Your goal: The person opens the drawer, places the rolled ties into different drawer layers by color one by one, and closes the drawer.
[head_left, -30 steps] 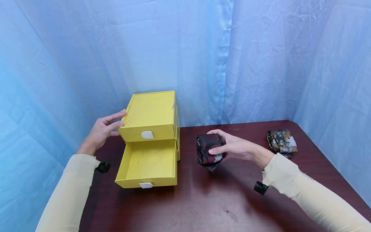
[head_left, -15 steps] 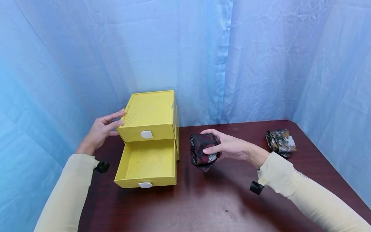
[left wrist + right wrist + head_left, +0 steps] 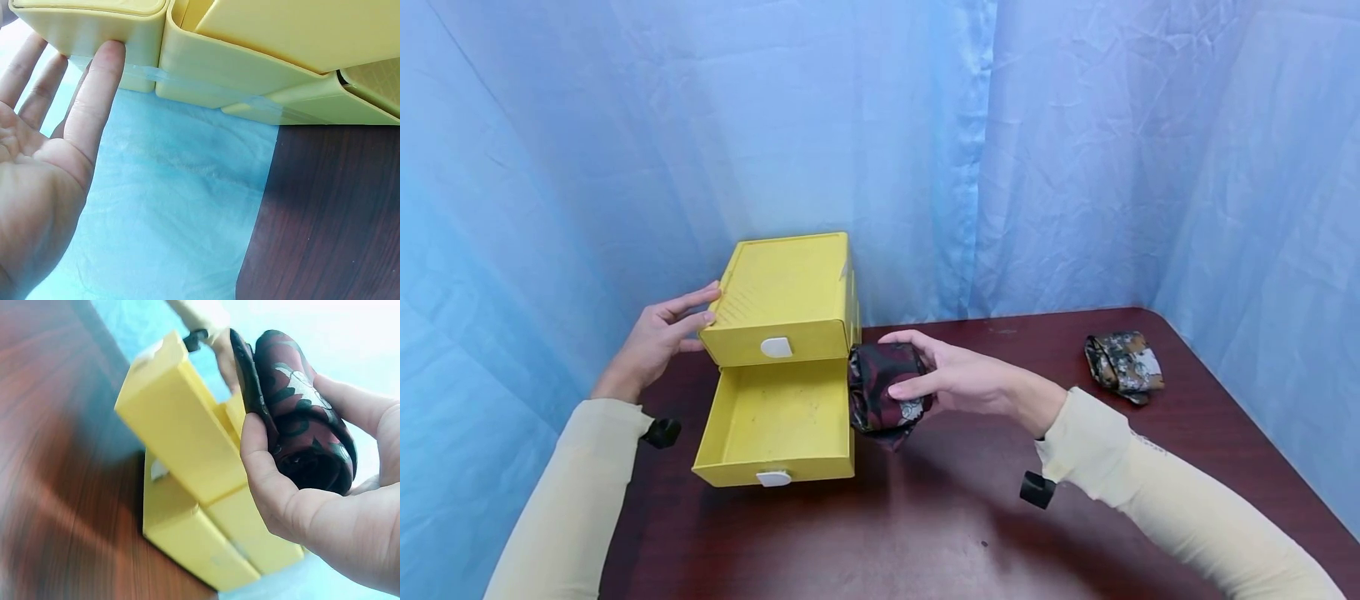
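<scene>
A yellow drawer unit (image 3: 790, 283) stands on the table, its lower drawer (image 3: 782, 417) pulled out and the upper one pushed in. My left hand (image 3: 651, 342) rests fairly straight fingertips on the unit's upper left side; the left wrist view shows the thumb (image 3: 100, 94) against the yellow wall. In my right hand (image 3: 958, 379) is a rolled-up bundle of dark red and black patterned fabric (image 3: 883, 383), pinched between thumb and fingers. It is held above the table, overlapping the open drawer's right edge in the head view. The right wrist view shows the bundle's coiled end (image 3: 312, 469).
A second folded bundle, in brown and grey camouflage pattern (image 3: 1123, 362), lies at the table's right rear. White pull tabs (image 3: 775, 478) mark the drawer fronts. Light blue curtains (image 3: 917, 167) hang behind and beside the dark red wooden table (image 3: 940, 517).
My right hand has carried the dark red bundle leftward, from beside the unit to the open drawer's right edge. The left hand has kept its place on the unit.
</scene>
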The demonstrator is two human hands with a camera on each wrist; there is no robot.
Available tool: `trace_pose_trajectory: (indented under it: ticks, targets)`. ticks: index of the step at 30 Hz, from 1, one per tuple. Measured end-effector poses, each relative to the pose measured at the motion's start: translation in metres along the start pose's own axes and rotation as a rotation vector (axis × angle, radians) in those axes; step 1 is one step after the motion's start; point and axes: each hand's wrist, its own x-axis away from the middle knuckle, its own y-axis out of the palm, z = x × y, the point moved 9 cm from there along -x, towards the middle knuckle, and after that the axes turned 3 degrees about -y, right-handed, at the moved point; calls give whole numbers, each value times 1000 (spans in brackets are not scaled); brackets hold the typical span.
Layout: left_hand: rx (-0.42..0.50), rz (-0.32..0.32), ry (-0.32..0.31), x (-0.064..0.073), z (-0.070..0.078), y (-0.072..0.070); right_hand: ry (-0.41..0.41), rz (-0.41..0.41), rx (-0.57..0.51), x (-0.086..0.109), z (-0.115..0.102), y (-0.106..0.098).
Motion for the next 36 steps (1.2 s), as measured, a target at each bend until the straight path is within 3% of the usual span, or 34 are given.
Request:
trace_pose_trajectory:
  ticks: [7,18,36]
  targets:
    - [4,-3,0,1,1,0,-21,-36,-69,-13,-6,22]
    - [16,-12,5,1,0,0,-32,27,-76,-38,-5,42]
    - [46,-6,5,1,0,0,-162,67,221,-65,1,72]
